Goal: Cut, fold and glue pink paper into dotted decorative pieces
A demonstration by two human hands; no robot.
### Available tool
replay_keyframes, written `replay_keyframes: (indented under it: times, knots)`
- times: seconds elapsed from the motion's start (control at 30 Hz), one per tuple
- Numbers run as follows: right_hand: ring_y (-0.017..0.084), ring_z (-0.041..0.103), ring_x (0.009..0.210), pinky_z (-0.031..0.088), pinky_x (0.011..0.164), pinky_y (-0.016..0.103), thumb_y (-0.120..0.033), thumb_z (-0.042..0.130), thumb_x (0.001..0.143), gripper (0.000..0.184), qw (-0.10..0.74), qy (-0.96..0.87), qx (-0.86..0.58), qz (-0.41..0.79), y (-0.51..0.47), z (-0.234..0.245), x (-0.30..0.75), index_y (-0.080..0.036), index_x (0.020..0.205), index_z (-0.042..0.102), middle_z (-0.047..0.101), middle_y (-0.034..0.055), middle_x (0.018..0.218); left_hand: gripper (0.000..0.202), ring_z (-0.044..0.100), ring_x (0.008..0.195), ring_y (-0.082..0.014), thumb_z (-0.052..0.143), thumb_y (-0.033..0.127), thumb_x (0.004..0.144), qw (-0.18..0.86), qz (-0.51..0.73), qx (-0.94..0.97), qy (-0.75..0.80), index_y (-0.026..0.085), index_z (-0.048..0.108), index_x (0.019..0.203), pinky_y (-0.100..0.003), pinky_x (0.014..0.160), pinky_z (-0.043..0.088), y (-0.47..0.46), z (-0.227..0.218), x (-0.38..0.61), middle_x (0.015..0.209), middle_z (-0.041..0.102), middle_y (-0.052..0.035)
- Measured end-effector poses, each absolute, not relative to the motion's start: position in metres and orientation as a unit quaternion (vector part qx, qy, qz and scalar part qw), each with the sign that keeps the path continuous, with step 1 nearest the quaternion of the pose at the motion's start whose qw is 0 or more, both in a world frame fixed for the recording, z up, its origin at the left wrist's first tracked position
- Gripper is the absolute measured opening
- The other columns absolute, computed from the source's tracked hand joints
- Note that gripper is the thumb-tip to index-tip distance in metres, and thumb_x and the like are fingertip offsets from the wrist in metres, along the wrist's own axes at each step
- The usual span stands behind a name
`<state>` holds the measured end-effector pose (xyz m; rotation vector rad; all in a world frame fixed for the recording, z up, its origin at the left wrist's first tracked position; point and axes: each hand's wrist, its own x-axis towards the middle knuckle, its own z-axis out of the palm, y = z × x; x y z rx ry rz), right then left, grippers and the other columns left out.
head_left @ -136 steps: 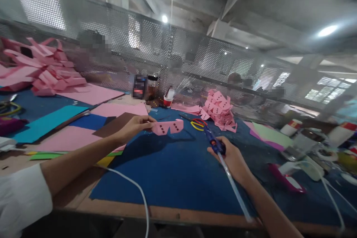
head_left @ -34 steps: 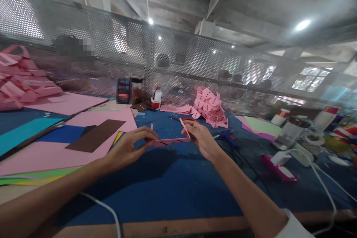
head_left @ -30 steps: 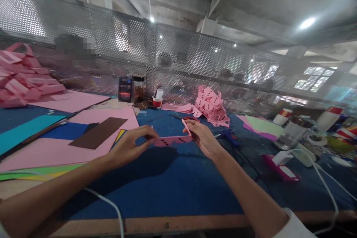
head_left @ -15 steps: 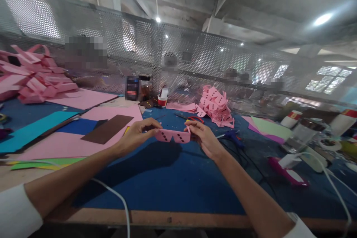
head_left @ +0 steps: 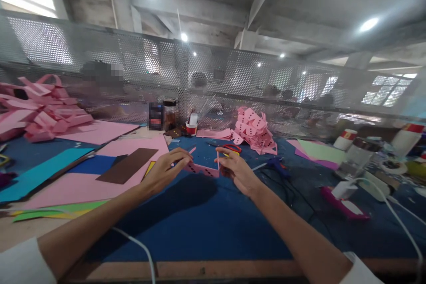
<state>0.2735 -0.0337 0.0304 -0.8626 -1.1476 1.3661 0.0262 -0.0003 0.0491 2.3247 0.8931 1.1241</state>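
Note:
A pair of pink paper glasses (head_left: 203, 170) with dark square spots is held above the blue table mat (head_left: 199, 222). My left hand (head_left: 170, 164) is closed on its left end, fingers and thumb pinching the paper. On the right, my right hand (head_left: 235, 169) pinches the folded side arm between thumb and fingers. The front leans away from upright and shows only narrowly. Its left end is partly hidden behind my left fingers. Red-handled scissors (head_left: 232, 147) lie just beyond my right hand.
Spotted pink pieces (head_left: 254, 128) are heaped at the back; pink strips (head_left: 49, 108) pile up at left. Coloured sheets (head_left: 128, 166) lie left. A blue glue gun (head_left: 279, 167), a magenta power strip (head_left: 344, 204) and cables are on the right. Perforated screen (head_left: 226, 71) behind.
The glasses have tipped, so their front, seen broadly before, now shows as a slanted narrow band. Their right end has shifted slightly left. My hands keep their hold while the camera view has shifted.

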Motion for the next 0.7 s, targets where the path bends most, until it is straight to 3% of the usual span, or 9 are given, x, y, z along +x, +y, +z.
replay_keyframes:
  times: [0.1,0.3,0.53,0.7]
  knots:
    - [0.007,0.058,0.063,0.046,0.062,0.020,-0.029,0.081,0.070,0.053,0.547,-0.452,-0.351,0.611,-0.031,0.028,0.273,-0.027,0.119,0.059,0.070,-0.0007,0.093,0.033,0.060,0.103,-0.0215,0.044,0.037,0.096,0.199,0.395,0.839,0.316,0.019,0.071,0.093,-0.034,0.096,0.044,0.000,0.045,0.024,0.104,0.067,-0.0076]
    - [0.006,0.056,0.062,0.044,0.059,0.018,-0.027,0.083,0.069,0.050,0.535,-0.456,-0.326,0.632,-0.032,0.030,0.272,-0.024,0.114,0.062,0.067,-0.0027,0.088,0.034,0.059,0.109,-0.0232,0.043,0.041,0.096,0.192,0.380,0.849,0.312,0.021,0.070,0.100,-0.035,0.100,0.043,0.003,0.036,0.020,0.111,0.067,-0.0076]
    - [0.006,0.056,0.066,0.046,0.064,0.020,-0.032,0.080,0.073,0.028,0.493,-0.534,-0.307,0.614,-0.051,0.043,0.263,-0.020,0.097,0.070,0.062,-0.0021,0.086,0.036,0.058,0.112,-0.0237,0.042,0.043,0.096,0.209,0.380,0.845,0.314,0.021,0.071,0.099,-0.036,0.102,0.042,0.002,0.034,0.022,0.115,0.066,-0.0083]
    - [0.010,0.060,0.072,0.049,0.071,0.023,-0.039,0.075,0.079,0.026,0.486,-0.552,-0.302,0.607,-0.054,0.041,0.260,-0.019,0.094,0.069,0.065,0.0010,0.088,0.036,0.058,0.112,-0.0231,0.043,0.043,0.097,0.218,0.377,0.845,0.310,0.022,0.072,0.098,-0.036,0.104,0.041,0.000,0.036,0.024,0.114,0.066,-0.0076]
